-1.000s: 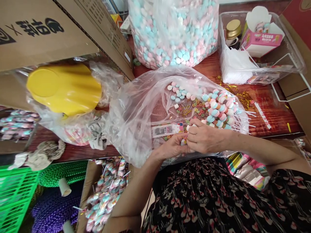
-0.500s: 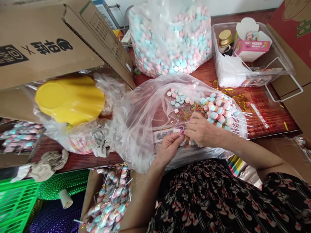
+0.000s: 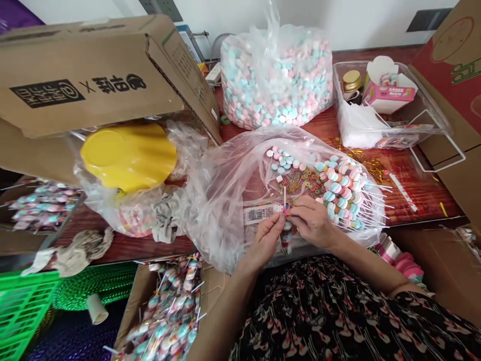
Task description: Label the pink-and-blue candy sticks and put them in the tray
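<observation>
Both hands meet over the clear plastic sheet (image 3: 225, 185). My left hand (image 3: 268, 233) pinches the neck of a wrapped candy stick (image 3: 286, 239), whose white stick points up, away from me. On the other side of that neck, the fingers of my right hand (image 3: 310, 218) are closed; something thin and gold seems to be between them, too small to make out surely. Just beyond my left hand lies a printed wrapper strip (image 3: 257, 214). Unwrapped marshmallow sticks (image 3: 343, 188) are piled right of my right hand, and loose marshmallows (image 3: 283, 159) lie behind.
A big bag of marshmallows (image 3: 278, 80) stands at the back, beside a clear bin (image 3: 413, 128). Left are a cardboard box (image 3: 93, 75) and a yellow bowl (image 3: 130, 155). Below the table edge, a box holds wrapped candy sticks (image 3: 165, 311). Gold ties (image 3: 361, 158) lie at right.
The wrapped candy stick now shows upright between my hands, its white stick exposed. My right hand has turned and lies beside the neck. The camera view has shifted, showing more wall.
</observation>
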Available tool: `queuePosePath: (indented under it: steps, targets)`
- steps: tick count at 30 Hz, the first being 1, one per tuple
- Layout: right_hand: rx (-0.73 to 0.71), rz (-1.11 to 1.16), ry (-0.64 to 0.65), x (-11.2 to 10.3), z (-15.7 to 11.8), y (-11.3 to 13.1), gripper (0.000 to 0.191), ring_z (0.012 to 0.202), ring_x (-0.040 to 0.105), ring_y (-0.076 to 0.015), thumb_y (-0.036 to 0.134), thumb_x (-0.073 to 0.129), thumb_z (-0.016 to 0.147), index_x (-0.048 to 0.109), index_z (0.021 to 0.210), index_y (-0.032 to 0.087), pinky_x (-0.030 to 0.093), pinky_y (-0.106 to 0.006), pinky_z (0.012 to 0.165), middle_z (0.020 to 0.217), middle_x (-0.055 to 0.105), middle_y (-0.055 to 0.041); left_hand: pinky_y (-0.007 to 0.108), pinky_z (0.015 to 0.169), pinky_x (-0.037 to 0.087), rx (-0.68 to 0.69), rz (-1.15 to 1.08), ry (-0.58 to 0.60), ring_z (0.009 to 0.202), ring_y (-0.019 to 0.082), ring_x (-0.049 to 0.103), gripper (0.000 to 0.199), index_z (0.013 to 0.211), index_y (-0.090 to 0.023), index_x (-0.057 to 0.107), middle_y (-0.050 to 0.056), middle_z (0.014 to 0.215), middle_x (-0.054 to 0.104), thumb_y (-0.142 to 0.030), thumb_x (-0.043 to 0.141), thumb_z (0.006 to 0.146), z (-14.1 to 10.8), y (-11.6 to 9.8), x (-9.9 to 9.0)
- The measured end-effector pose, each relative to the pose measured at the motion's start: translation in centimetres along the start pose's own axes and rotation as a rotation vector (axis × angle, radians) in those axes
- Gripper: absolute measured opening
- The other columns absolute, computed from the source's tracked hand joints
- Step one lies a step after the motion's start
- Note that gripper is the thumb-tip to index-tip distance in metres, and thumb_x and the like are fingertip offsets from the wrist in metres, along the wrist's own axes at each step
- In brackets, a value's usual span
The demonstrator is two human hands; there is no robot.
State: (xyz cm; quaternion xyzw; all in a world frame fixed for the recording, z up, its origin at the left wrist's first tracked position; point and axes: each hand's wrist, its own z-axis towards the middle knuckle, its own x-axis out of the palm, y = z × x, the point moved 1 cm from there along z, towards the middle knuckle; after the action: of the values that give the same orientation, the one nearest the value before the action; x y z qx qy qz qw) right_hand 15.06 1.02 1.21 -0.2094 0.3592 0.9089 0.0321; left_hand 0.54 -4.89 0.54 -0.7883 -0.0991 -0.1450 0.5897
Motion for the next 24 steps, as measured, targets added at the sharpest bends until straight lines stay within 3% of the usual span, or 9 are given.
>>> queuePosePath:
  steps: [3, 5, 9, 12, 15, 19, 21, 24]
  targets:
    - [-0.031, 0.074, -0.069, 0.2, -0.1, 0.3, 0.012, 0.074, 0.06, -0.0158, 0.013, 0.063, 0.086, 0.07, 0.081, 0.021, 0.053, -0.034, 0.076, 0.073, 0.065, -0.0032, 0.025, 0.065, 0.049, -0.111, -0.131, 0.153, 0.069, 0.014, 0.06, 0.036, 0.094, -0.013, 0.071, 0.004, 0.073, 0.064, -0.048, 0.07, 0.085, -0.2, -0.6, -0.9]
    - [0.057, 0.21, -0.079, 0.5, -0.3, 0.4, 0.009, 0.071, 0.061, -0.0151, 0.017, 0.067, 0.084, 0.07, 0.077, 0.022, 0.055, -0.035, 0.078, 0.07, 0.065, -0.0018, 0.024, 0.062, 0.047, -0.158, -0.176, 0.247, 0.07, 0.014, 0.061, 0.034, 0.092, -0.011, 0.07, 0.006, 0.077, 0.065, -0.044, 0.072, 0.084, -0.1, -0.8, -1.5]
    - [0.591, 0.68, 0.053, 1.4, -1.0, -0.3, 0.016, 0.05, 0.061, -0.0117, 0.034, 0.073, 0.081, 0.068, 0.079, 0.019, 0.052, -0.025, 0.049, 0.064, 0.064, 0.0014, 0.024, 0.059, 0.046, -0.222, -0.267, 0.336, 0.065, 0.013, 0.058, 0.027, 0.089, -0.011, 0.068, 0.006, 0.077, 0.063, -0.036, 0.073, 0.083, 0.6, -0.5, -1.8]
    - [0.822, 0.917, 0.125, 1.4, -1.4, -1.1, 0.028, 0.05, 0.063, -0.0129, 0.036, 0.08, 0.073, 0.069, 0.091, 0.018, 0.053, -0.026, 0.048, 0.066, 0.067, 0.0025, 0.024, 0.056, 0.045, -0.241, -0.388, 0.327, 0.059, 0.011, 0.055, 0.02, 0.083, -0.012, 0.064, 0.004, 0.072, 0.06, -0.031, 0.071, 0.084, 0.9, 0.0, -1.3]
    - [0.802, 0.91, 0.146, 0.5, -1.3, -1.5, 0.042, 0.063, 0.063, -0.0121, 0.031, 0.088, 0.059, 0.072, 0.096, 0.02, 0.054, -0.025, 0.057, 0.076, 0.067, 0.0022, 0.025, 0.054, 0.045, -0.248, -0.436, 0.353, 0.057, 0.012, 0.055, 0.022, 0.075, -0.012, 0.06, 0.005, 0.07, 0.06, -0.031, 0.069, 0.085, 0.8, 0.3, -0.7]
    - [0.653, 0.733, 0.195, -0.7, -0.6, -0.9, 0.016, 0.068, 0.057, -0.0112, 0.033, 0.081, 0.072, 0.075, 0.074, 0.019, 0.05, -0.025, 0.062, 0.073, 0.061, 0.0001, 0.026, 0.051, 0.046, -0.35, -0.404, 0.47, 0.057, 0.015, 0.059, 0.03, 0.071, -0.012, 0.057, 0.008, 0.072, 0.063, -0.037, 0.069, 0.083, 0.6, 0.3, -0.7]
    - [0.606, 0.682, 0.184, -1.0, -0.3, -0.6, 0.015, 0.068, 0.056, -0.0114, 0.032, 0.077, 0.077, 0.075, 0.071, 0.019, 0.049, -0.026, 0.065, 0.072, 0.062, -0.0003, 0.026, 0.051, 0.046, -0.407, -0.384, 0.521, 0.058, 0.016, 0.06, 0.031, 0.072, -0.012, 0.057, 0.01, 0.075, 0.064, -0.037, 0.07, 0.082, 0.5, 0.2, -1.1]
    - [0.6, 0.739, 0.268, -0.9, -0.1, -0.7, 0.015, 0.073, 0.059, -0.0122, 0.032, 0.083, 0.068, 0.076, 0.075, 0.02, 0.05, -0.026, 0.072, 0.078, 0.067, -0.0005, 0.025, 0.049, 0.045, -0.43, -0.393, 0.53, 0.056, 0.015, 0.059, 0.03, 0.073, -0.012, 0.057, 0.009, 0.072, 0.063, -0.037, 0.072, 0.08, 0.4, 0.2, -1.3]
